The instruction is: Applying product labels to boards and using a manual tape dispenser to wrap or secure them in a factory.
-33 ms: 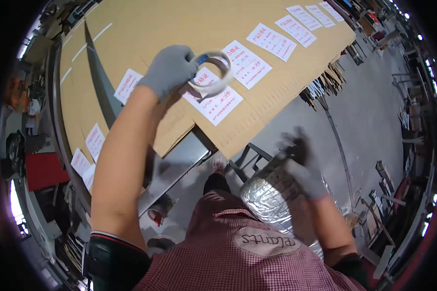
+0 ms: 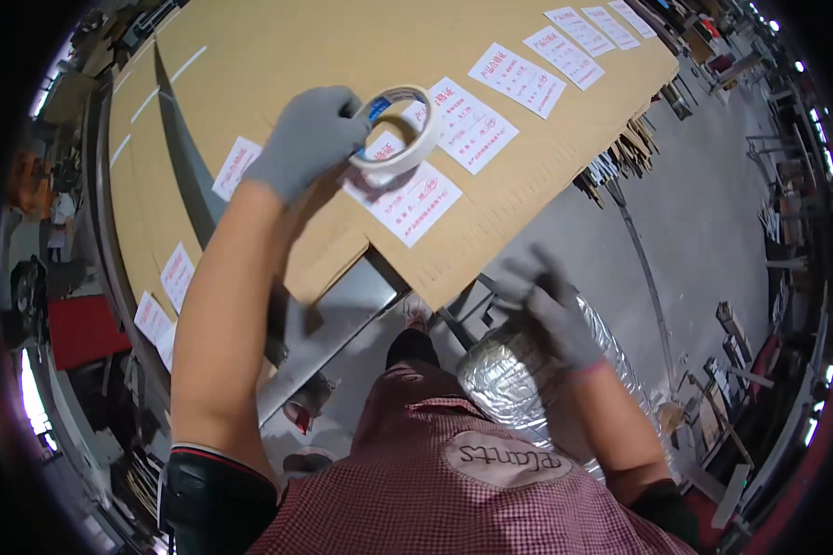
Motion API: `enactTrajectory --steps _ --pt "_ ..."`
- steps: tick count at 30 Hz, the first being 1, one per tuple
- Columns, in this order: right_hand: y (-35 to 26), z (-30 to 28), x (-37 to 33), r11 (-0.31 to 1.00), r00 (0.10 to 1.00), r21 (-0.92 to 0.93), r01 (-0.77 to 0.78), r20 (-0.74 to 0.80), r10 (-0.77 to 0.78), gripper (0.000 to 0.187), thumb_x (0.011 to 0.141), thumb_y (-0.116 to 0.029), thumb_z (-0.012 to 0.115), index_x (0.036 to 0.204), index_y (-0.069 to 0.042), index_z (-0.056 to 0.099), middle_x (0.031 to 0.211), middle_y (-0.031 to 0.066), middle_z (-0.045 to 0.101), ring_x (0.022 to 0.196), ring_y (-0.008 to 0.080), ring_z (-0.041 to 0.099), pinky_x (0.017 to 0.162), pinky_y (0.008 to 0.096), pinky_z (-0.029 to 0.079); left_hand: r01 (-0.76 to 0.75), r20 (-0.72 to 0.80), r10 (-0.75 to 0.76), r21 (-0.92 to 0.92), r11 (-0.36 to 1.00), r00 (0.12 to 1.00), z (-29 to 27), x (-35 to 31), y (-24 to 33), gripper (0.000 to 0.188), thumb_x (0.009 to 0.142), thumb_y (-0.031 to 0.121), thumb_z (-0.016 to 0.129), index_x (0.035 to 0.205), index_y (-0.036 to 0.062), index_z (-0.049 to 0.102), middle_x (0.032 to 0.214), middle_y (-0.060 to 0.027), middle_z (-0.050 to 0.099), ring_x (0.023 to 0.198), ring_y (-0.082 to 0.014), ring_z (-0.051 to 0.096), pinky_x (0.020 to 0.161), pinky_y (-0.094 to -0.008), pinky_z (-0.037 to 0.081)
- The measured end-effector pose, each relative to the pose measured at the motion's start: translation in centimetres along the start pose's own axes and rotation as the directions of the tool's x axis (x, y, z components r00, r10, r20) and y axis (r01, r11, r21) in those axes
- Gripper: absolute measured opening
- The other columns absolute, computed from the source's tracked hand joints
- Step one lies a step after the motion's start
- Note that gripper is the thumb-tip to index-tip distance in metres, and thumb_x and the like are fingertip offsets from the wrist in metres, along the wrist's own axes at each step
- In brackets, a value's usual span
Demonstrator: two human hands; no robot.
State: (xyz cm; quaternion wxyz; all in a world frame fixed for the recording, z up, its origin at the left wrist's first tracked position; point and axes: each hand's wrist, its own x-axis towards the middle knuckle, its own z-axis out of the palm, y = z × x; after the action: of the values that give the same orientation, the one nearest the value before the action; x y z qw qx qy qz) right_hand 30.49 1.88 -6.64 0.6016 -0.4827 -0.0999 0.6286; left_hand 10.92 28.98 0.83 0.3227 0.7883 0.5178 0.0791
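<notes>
My left hand point(image 2: 315, 143), in a grey work glove, grips the edge of a roll of white tape point(image 2: 423, 153) with a blue inner core. The roll is held tilted over the cardboard point(image 2: 278, 55), above a white paper label with red print point(image 2: 423, 205). Another label point(image 2: 477, 129) lies just beyond it. My right hand point(image 2: 560, 324), gloved too, is off the cardboard's near right edge with fingers spread and slightly blurred. Nothing shows in it. Below that hand is a bundle in shiny silver foil point(image 2: 500, 375).
More labels point(image 2: 518, 79) run in a row along the cardboard's right edge, and others point(image 2: 178, 276) lie at its left. A dark strip point(image 2: 185, 148) crosses the left part. A metal beam point(image 2: 333, 328) juts below the near edge. Thin scrap strips point(image 2: 625, 153) stick out at right.
My left hand has shifted slightly left with the tape roll, which is tipped a little differently. My right hand has moved a little left, its fingers now more clearly spread.
</notes>
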Motion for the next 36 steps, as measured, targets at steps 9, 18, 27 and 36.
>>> enactTrajectory --steps 9,18,27,36 --pt "2.4 7.3 4.3 0.979 1.000 0.205 0.022 -0.024 -0.017 0.046 0.088 -0.002 0.058 0.131 0.005 0.043 0.118 0.0154 0.059 0.102 0.0224 0.062 0.089 0.0353 0.052 -0.740 0.118 0.739 -0.046 0.671 0.663 4.2 -4.9 -2.1 0.010 0.074 0.010 0.062 0.076 0.0006 0.061 0.116 -0.0164 0.064 0.118 -0.0373 0.054 0.100 -0.0439 0.042" --pt "0.0 -1.2 -9.0 0.997 0.995 -0.073 0.001 -0.104 -0.009 0.064 0.088 -0.022 0.068 0.137 0.005 0.038 0.129 0.0168 0.054 0.118 0.0244 0.055 0.098 0.0358 0.046 -0.793 -0.023 0.814 -0.244 0.559 0.581 11.4 -14.1 4.0 0.019 0.076 0.012 0.064 0.088 -0.0022 0.064 0.118 -0.0174 0.063 0.118 -0.0366 0.056 0.097 -0.0441 0.045" --pt "-12.6 1.9 -10.5 0.027 0.592 -0.614 0.789 0.771 0.233 0.028 0.092 -0.032 0.058 0.106 -0.010 0.066 0.094 0.0116 0.064 0.087 0.0301 0.061 0.104 0.0449 0.034 -0.612 -0.068 0.652 -0.429 0.664 0.755 10.9 -15.9 8.8 0.021 0.081 0.018 0.062 0.077 -0.0024 0.060 0.103 -0.0183 0.065 0.080 -0.0234 0.058 0.071 -0.0331 0.047" --pt "-13.1 1.7 -3.9 -0.210 0.519 -0.483 0.850 0.835 0.179 0.017 0.088 -0.027 0.062 0.096 -0.013 0.069 0.085 0.0048 0.068 0.092 0.0217 0.063 0.096 0.0409 0.038 -0.450 -0.120 0.452 -0.486 0.749 0.884 11.7 -24.5 2.1 0.017 0.082 0.017 0.063 0.069 0.0057 0.060 0.063 -0.0090 0.056 0.052 -0.0234 0.056 0.049 -0.0377 0.044"
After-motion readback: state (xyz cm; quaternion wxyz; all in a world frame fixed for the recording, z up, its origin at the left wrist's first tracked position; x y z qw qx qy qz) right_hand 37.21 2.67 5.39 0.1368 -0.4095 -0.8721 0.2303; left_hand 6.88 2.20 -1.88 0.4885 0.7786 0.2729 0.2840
